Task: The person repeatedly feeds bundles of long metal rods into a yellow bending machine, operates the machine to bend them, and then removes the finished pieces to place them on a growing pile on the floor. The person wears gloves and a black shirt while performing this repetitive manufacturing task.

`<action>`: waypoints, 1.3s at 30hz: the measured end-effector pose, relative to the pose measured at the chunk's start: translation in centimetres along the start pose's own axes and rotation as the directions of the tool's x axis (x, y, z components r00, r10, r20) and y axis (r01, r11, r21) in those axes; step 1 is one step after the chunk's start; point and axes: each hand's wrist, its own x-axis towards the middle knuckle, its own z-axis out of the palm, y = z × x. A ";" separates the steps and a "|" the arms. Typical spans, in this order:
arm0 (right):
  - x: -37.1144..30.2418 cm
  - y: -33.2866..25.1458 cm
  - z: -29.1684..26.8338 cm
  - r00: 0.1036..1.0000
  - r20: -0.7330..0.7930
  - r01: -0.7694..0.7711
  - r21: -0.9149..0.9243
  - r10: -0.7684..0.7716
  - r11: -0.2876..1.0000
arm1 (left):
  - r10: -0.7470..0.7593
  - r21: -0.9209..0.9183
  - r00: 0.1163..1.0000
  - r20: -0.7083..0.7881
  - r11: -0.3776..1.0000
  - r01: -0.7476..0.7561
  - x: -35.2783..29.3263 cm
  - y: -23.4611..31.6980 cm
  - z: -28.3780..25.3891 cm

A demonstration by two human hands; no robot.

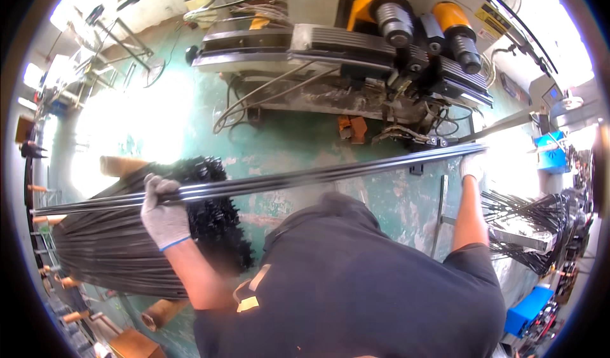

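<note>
A few long, thin dark metal rods (305, 179) stretch across in front of me, rising slightly toward the right. My left hand (164, 212), in a pale work glove with a blue cuff edge, is closed around them left of the middle. At their right end, my gloved right hand (471, 166) grips them, partly washed out by glare. Below and behind the left hand lies a big stack of similar dark rods (121, 250), its near ends forming a ragged black face (216, 224).
Ahead stands a machine with a metal bed (254, 56) and two yellow-and-grey motor heads (391, 18). Cables hang from it. At right, thin black rods (534, 224) rest on a metal stand. Blue bins (528, 310) and a cardboard tube (162, 313) stand low on either side.
</note>
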 end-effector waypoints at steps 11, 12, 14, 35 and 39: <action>-5.1 -23.4 -0.7 0.628 0.766 -0.718 0.505 -0.133 -0.479 | -0.322 0.331 0.893 0.314 0.919 0.215 5.9 -18.2 13.5; -3.6 -23.2 -0.6 0.666 0.746 -0.666 0.575 -0.032 -0.475 | -0.349 0.312 0.849 0.397 0.921 0.233 7.9 -17.1 13.5; -0.6 -21.8 0.2 0.730 0.680 -0.581 0.671 0.070 -0.460 | -0.309 0.260 0.831 0.463 0.943 0.206 11.7 -13.9 13.5; 8.9 -28.0 12.0 0.836 0.237 -0.227 0.971 0.495 -0.082 | -0.328 0.363 0.931 -0.158 0.858 0.364 30.6 -23.6 13.6; 9.2 -28.5 13.7 0.844 0.360 -0.320 0.933 0.396 -0.166 | -0.372 0.346 0.905 -0.205 0.838 0.423 31.8 -26.8 14.3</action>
